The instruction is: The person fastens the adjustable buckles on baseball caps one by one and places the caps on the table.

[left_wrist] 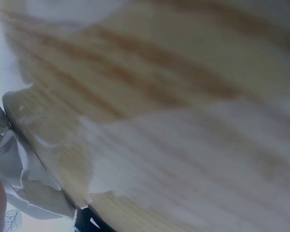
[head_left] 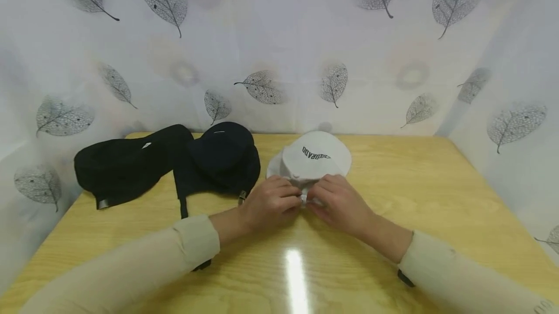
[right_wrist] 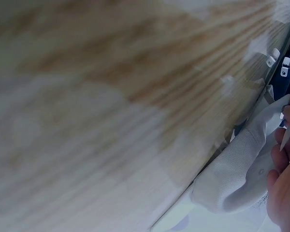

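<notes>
1. Right, white cap (head_left: 316, 156) sits on the table (head_left: 436, 207), just beyond the hands, lettering up.
2. On my head feed, left hand (head_left: 271, 201) and right hand (head_left: 338, 201) have fingers curled, pinching the strap (head_left: 303, 198) at the cap's near edge; left fingertips partly hidden.
3. Slip risk: strap end looks held by fingertips only, so a sharp tug could lose it.
4. Skid or crease risk: soft cloth, shiny table, uneven pull.
5. Snag risk: navy cap's buckle (head_left: 242, 196) is just beside the left hand.
6. Left wrist feed is mostly table; I could miss a twist.
</notes>
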A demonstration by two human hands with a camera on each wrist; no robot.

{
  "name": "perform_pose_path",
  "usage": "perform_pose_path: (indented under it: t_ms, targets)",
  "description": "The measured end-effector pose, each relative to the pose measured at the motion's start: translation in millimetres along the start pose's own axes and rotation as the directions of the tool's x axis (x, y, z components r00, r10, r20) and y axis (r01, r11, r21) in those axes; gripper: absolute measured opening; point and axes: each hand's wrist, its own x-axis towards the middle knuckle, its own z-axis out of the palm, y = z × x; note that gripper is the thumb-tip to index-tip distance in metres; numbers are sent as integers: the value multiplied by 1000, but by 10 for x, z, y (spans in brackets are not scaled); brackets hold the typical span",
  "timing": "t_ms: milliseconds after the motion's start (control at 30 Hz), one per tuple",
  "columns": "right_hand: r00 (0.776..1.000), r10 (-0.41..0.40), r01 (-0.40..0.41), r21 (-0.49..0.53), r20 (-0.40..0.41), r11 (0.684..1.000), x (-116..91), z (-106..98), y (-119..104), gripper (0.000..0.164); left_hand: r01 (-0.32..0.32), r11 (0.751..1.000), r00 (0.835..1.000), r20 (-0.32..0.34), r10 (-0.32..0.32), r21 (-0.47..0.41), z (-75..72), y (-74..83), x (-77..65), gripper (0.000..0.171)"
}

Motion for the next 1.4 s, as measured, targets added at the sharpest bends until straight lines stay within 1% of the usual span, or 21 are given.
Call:
perform_pose_path:
  t_ms: [167, 300, 433, 567, 733, 833, 900, 1033, 1167, 1300, 1400]
  targets:
    - [1000, -18, 17, -14, -14, 1000, 3, 42, -8, 18, 39, 999, 999, 17, -39, -28, -10, 18, -17, 9]
    - [999, -35, 35, -28, -21, 999, 14, 49, 7, 18, 73, 996, 996, 47, -71, -46, -24, 15, -3, 9]
    - [999, -42, 41, -41, -14, 998, 47, 20, 51, 18, 90, 995, 994, 68, -86, -52, -12, -26, 35, 7]
    - [999, -42, 42, -49, -4, 998, 101, -26, 113, 18, 88, 995, 994, 65, -84, -55, 19, -100, 82, 6]
    - [999, -44, 44, -43, -4, 998, 165, -28, 147, 15, 68, 996, 996, 63, -64, -64, -6, -168, 114, 5]
    - [1000, -31, 31, -33, 2, 999, 125, 9, 99, 14, 53, 996, 996, 71, -48, -70, 0, -140, 63, 5]
    - [1000, -13, 13, -30, 13, 999, 66, 35, 56, 13, 48, 996, 996, 72, -43, -76, 23, -92, 18, 4]
    - [1000, -16, 16, -37, 2, 999, 62, 33, 46, 13, 6, 998, 999, 47, -4, -60, 34, -106, 12, 3]
    - [1000, -29, 28, -44, -3, 999, 43, 36, 48, 13, -16, 999, 999, 41, 18, -50, 55, -108, 7, 4]
    - [1000, -24, 24, -54, -13, 998, 43, 46, 47, 13, 4, 999, 998, 57, -2, -35, 32, -89, 18, 4]
    - [1000, -24, 23, -56, -20, 998, 17, 73, -1, 14, 26, 999, 997, 70, -24, -32, 16, -33, -19, 4]
